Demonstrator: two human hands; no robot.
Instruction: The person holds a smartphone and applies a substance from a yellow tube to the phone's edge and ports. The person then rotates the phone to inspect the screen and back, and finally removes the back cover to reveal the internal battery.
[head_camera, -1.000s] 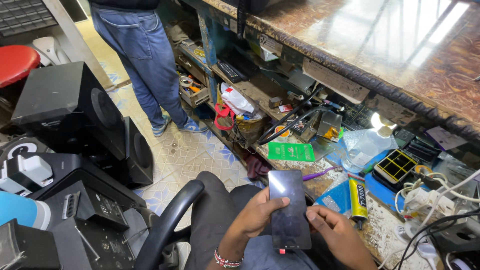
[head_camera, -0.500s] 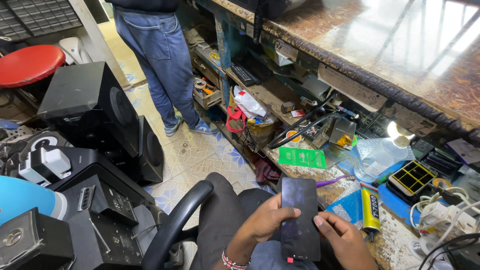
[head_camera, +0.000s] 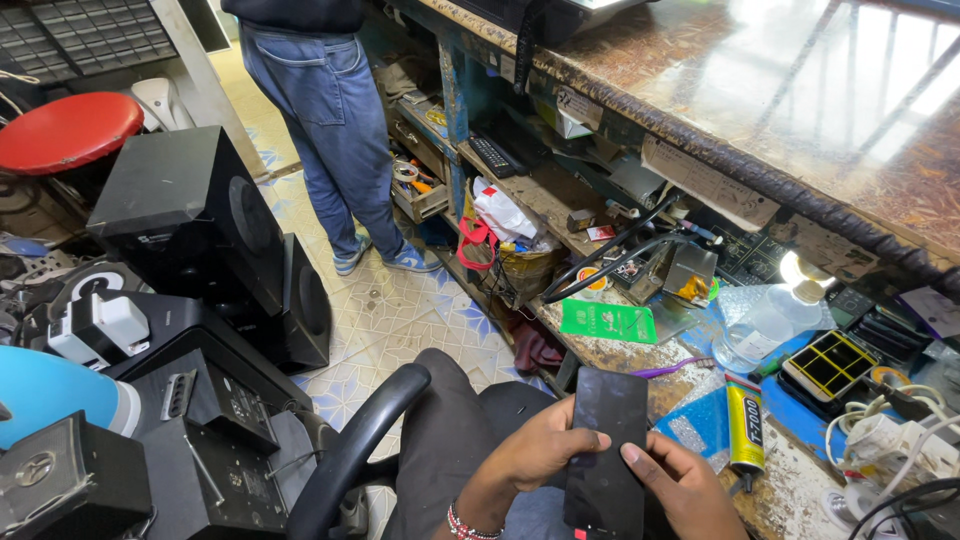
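A black smartphone (head_camera: 606, 450) with a dark screen is held upright over my lap at the bottom of the head view. My left hand (head_camera: 540, 450) grips its left edge, thumb resting on the glass. My right hand (head_camera: 683, 485) holds the right edge from below, its thumb on the screen too. A bead bracelet (head_camera: 463, 523) circles my left wrist. Just right of the phone a yellow glue tube (head_camera: 743, 424) lies on a blue mat (head_camera: 700, 425) on the workbench.
A green card (head_camera: 607, 321), a clear bottle (head_camera: 765, 326), a yellow-gridded device (head_camera: 830, 367) and white cables (head_camera: 885, 440) crowd the bench. Black speakers (head_camera: 195, 215) stack at left beside a chair armrest (head_camera: 355, 445). A person in jeans (head_camera: 335, 125) stands beyond; a red stool (head_camera: 65, 130) stands far left.
The view has tilted and shifted, so the phone and both hands now sit lower in frame. Both hands keep their hold on the phone.
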